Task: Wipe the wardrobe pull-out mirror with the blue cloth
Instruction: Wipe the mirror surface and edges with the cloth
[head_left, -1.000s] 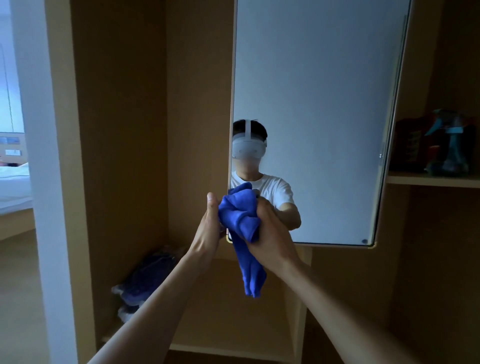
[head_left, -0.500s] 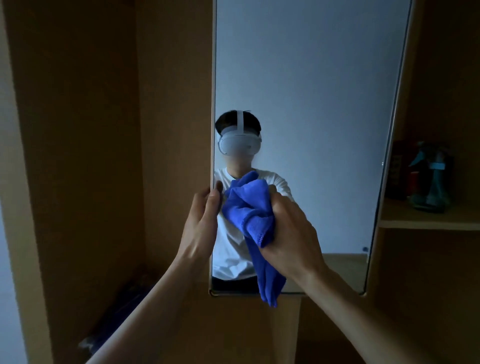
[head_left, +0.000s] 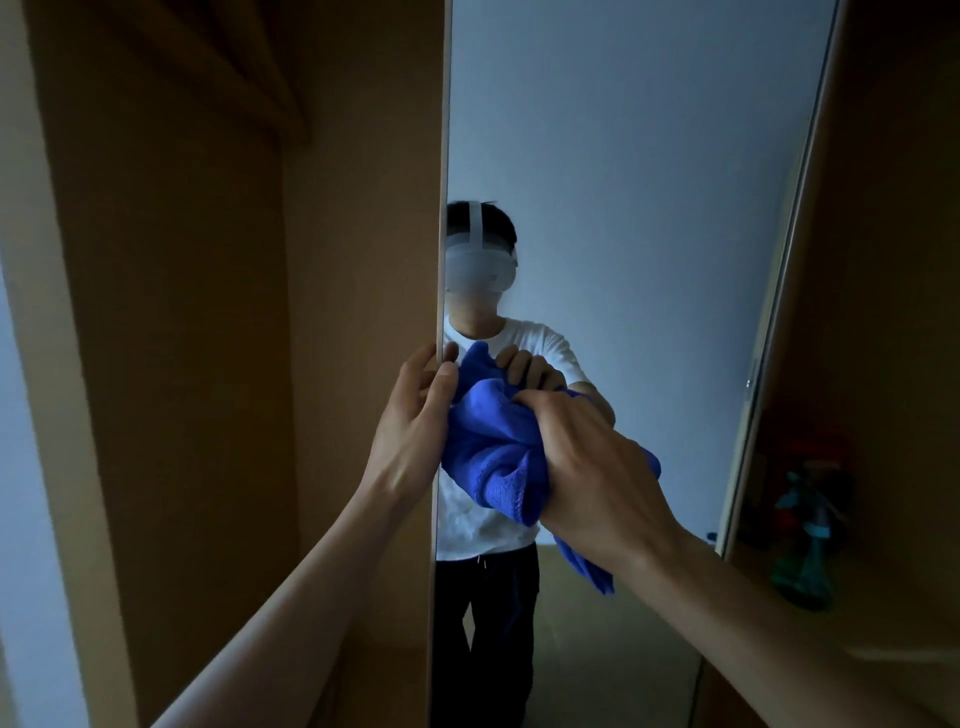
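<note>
Against the mirror (head_left: 623, 208), low by its left edge, the blue cloth (head_left: 493, 457) sits bunched, its top meeting its own reflection in the glass; a loose tail hangs below the fist; the right hand (head_left: 597, 467) grips the cloth, fingers curled tight round the wad; the left hand (head_left: 413, 421) holds the mirror's left edge, fingers and thumb closed round it; left of the mirror stands a brown wardrobe panel (head_left: 337, 260); right of the mirror, on a shelf (head_left: 883, 639), a teal spray bottle (head_left: 802, 551) stands dim and blurred; the mirror reflects a person in a white shirt and dark trousers.
</note>
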